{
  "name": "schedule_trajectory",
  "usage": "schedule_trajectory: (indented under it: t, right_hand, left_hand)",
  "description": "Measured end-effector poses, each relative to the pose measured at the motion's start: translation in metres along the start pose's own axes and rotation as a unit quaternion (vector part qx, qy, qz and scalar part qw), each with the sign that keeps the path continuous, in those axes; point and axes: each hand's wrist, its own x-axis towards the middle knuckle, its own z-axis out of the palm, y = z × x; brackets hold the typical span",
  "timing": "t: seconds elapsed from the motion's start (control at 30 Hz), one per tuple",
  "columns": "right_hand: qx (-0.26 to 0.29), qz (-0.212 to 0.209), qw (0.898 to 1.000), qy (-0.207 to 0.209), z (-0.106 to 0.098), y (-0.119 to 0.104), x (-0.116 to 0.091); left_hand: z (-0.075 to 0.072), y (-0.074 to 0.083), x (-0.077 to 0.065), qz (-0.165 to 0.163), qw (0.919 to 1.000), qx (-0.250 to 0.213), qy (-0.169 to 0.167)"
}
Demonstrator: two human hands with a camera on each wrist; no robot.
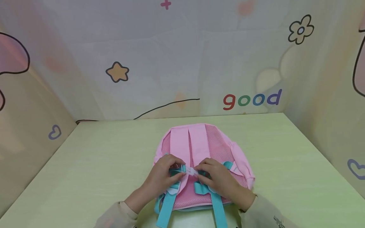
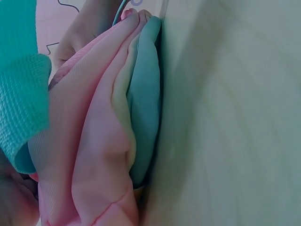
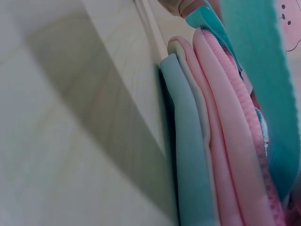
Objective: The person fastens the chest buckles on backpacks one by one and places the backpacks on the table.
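A pink child's backpack (image 1: 220,142) lies on its front, with its mesh back and two shoulder straps facing up. Between the straps, a white plastic buckle (image 1: 191,171) on teal webbing is held from both sides. My left hand (image 1: 162,173) pinches its left end, thumb below and fingers above. From the other side my right hand (image 1: 219,176) pinches the right end. Fingers partly hide the buckle and its webbing. In the left wrist view the bag's pink side (image 2: 101,141) and a teal strap (image 2: 21,89) fill the left. The right wrist view shows the bag's layered edge (image 3: 221,122).
Teal adjusting straps (image 1: 219,210) hang from the bag toward the near edge of the pale table (image 1: 99,164). A printed cloth backdrop (image 1: 171,63) stands behind the table and along both sides.
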Motion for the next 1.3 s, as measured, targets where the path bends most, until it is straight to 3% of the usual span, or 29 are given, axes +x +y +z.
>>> schedule_trajectory:
  t: [0.83,1.3]
  right_hand:
    - [0.006,-0.004,1.0,-0.009,-0.001,-0.003,-0.001]
    - [0.02,-0.04,0.999,-0.011,0.007,0.0,-0.002]
  left_hand:
    - [0.012,-0.001,-0.004,-0.034,0.998,-0.052,0.002]
    - [0.015,-0.003,-0.005,-0.08,0.9909,-0.101,-0.038]
